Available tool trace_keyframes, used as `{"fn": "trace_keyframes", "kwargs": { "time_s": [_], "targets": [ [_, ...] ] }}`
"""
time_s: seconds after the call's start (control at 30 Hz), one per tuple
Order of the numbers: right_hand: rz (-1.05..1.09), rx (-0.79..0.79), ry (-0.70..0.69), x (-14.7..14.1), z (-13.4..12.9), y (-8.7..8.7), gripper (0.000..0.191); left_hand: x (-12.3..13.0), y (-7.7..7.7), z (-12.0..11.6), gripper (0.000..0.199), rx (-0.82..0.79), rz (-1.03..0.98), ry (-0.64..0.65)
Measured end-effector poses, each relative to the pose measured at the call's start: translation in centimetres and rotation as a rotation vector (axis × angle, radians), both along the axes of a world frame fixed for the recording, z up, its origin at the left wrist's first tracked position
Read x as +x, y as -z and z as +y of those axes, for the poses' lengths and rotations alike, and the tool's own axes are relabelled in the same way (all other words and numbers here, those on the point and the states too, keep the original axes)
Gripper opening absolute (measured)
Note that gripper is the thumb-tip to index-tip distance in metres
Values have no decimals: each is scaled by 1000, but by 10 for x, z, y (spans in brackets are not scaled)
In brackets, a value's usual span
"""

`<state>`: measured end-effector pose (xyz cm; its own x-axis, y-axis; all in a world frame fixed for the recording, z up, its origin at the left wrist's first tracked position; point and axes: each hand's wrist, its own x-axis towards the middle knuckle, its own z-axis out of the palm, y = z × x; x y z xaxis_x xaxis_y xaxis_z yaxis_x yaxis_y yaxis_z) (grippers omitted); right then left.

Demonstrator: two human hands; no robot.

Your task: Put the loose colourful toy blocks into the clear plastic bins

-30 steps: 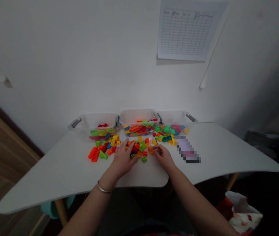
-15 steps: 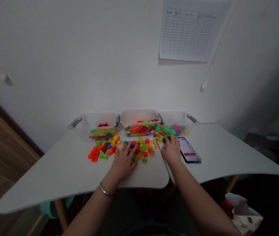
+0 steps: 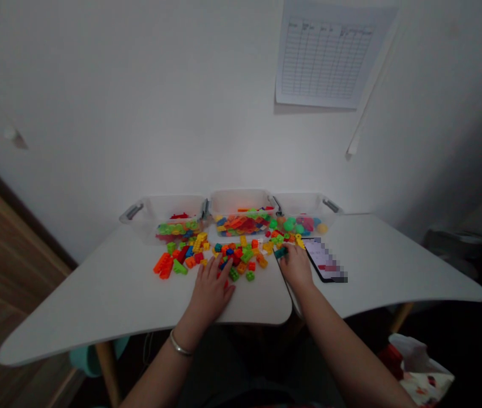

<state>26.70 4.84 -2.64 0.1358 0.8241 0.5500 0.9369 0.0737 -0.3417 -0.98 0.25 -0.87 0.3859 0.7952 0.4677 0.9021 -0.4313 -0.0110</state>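
Observation:
My left hand [image 3: 210, 286] rests with spread fingers at the near edge of a pile of coloured toy bricks [image 3: 247, 256]. A red piece shows partly between its thumb and fingers, but the hand is not closed on it. To the right, my right hand [image 3: 298, 269] has its fingertips closed on a dark teal toy brick [image 3: 281, 253], just over the seam of the table. Small green, red and yellow pieces [image 3: 278, 238] lie just beyond that hand. Larger orange bricks [image 3: 163, 266] and a lime green piece [image 3: 179, 267] lie left of my left hand.
Three clear bins stand along the wall: a left bin [image 3: 139, 226] and a middle bin [image 3: 241, 199] with bricks, and a right bin [image 3: 304, 203] with coloured balls. A phone [image 3: 324, 259] lies right of my right hand. The white table [image 3: 109, 294] has a seam.
My right hand has drawn back slightly toward me and left, with the teal brick now showing in its fingertips. My left hand has shifted a little nearer, uncovering some bricks.

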Motion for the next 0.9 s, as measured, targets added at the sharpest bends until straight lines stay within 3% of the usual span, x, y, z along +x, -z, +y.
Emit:
{"fn": "trace_keyframes", "kwargs": {
  "time_s": [0.2, 0.33, 0.57, 0.7, 0.8, 0.9],
  "targets": [
    [-72, -41, 76, 0, -4, -6, 34, -1, 6, 4, 55, 49, -76, -22],
    [-63, 28, 74, -3, -4, -12, 25, -1, 8, 10, 52, 63, -119, -51],
    [139, 15, -344, -10, 5, 0, 28, -6, 17, 17, 48, 71, -208, -36],
    [159, 46, -442, -11, 7, 1, 34, -6, 20, 18, 49, 74, -230, -33],
    [62, 137, -328, -8, 2, -7, 32, -6, 18, 17, 48, 80, -232, -52],
    [-49, 171, -12, -4, -6, -12, 36, -7, 15, 15, 47, 73, -231, -58]
  ]
}}
